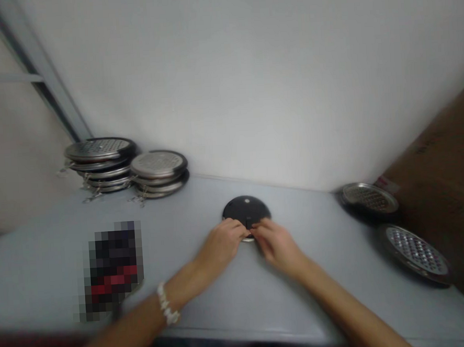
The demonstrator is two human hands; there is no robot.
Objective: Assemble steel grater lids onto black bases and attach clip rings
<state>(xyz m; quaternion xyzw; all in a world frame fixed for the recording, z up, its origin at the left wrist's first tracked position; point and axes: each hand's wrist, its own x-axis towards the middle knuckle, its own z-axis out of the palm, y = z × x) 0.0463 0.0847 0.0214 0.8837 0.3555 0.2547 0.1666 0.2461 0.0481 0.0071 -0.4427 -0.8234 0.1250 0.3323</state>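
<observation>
A round black disc (pixel 244 208) with a pale spot near its far edge and a bit of shiny metal rim at its near side lies on the grey table. Over its near left part is my left hand (pixel 226 236), fingers bent and pinched. My right hand (pixel 273 239) comes in from the other side, its fingers also closed. The fingertips of both hands meet near the disc's near edge. Whatever small thing sits between them is hidden and blurred. A white beaded bracelet (pixel 167 305) circles my left wrist.
Round metal graters with dark rims and small dangling pieces form a taller stack (pixel 103 163) and a shorter stack (pixel 160 172) at back left. Two more, a far grater (pixel 369 199) and a near grater (pixel 417 251), lie right beside brown cardboard (pixel 449 197). A pixelated patch covers something left.
</observation>
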